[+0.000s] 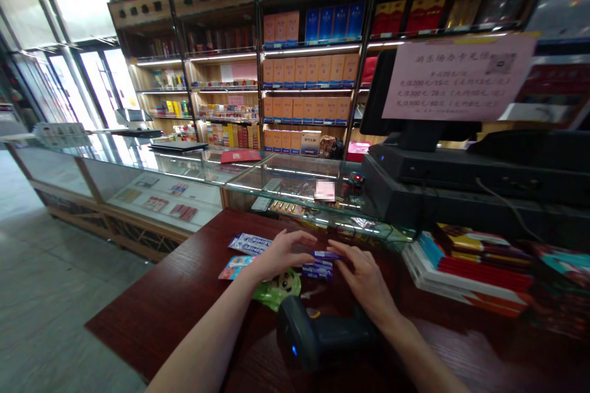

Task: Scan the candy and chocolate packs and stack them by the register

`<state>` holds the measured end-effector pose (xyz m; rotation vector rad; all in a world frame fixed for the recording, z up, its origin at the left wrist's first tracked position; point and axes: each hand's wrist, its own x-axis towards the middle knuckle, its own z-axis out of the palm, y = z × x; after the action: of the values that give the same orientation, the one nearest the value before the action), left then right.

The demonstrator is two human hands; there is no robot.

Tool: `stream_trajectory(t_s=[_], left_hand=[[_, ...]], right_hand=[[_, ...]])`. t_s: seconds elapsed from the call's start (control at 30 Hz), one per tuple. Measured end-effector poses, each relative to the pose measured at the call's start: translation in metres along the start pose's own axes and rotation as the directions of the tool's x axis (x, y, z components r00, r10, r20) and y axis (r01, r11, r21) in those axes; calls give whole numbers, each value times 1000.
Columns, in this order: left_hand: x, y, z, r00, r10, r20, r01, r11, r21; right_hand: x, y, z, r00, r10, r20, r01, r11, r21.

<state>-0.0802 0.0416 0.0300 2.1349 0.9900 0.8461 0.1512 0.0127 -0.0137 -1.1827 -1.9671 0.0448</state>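
Observation:
Several small purple-wrapped bars (318, 270) lie in a short row on the dark red wooden counter, between my two hands. My right hand (364, 270) has its thumb and fingers around the right end of the topmost purple bar (327, 255). On the other side, my left hand (286, 255) is curved with thumb and fingers apart, its thumb tip at that bar's left end. Beneath my left wrist lies a green packet with a cartoon face (286, 284). Blue-and-white packets (251, 244) and a light-blue-and-red packet (233, 267) lie to the left.
A black handheld scanner (322, 338) with a blue light stands nearest me. Stacked boxes (479, 279) sit at the right, below a monitor bearing a pink paper sign (456, 77). Beyond the wooden counter runs a glass display case (295, 175), with stocked shelves (308, 73) behind.

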Motion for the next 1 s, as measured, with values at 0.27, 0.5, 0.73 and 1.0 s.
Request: stream_trajectory(t_s=[0.27,0.5,0.73,1.0], left_hand=[[-5,1,-3,1000,7,-1,-7,995,102],[-5,5,0,999,9,-43,-1,982,187],[-2,4,4,996,30,-78,-8,963,270],[1,-17,3,971,95,-217,-23,950,312]], right_hand=[[-2,-4,-1,987,-155,-46,147,978,-147],[-2,-12,-4,978,-191,-87,172,966,-195],[-4,-11,-5,970,-218,-112,191,959,-211],[-2,-12,-5,994,-108,-27,103,982,-158]])
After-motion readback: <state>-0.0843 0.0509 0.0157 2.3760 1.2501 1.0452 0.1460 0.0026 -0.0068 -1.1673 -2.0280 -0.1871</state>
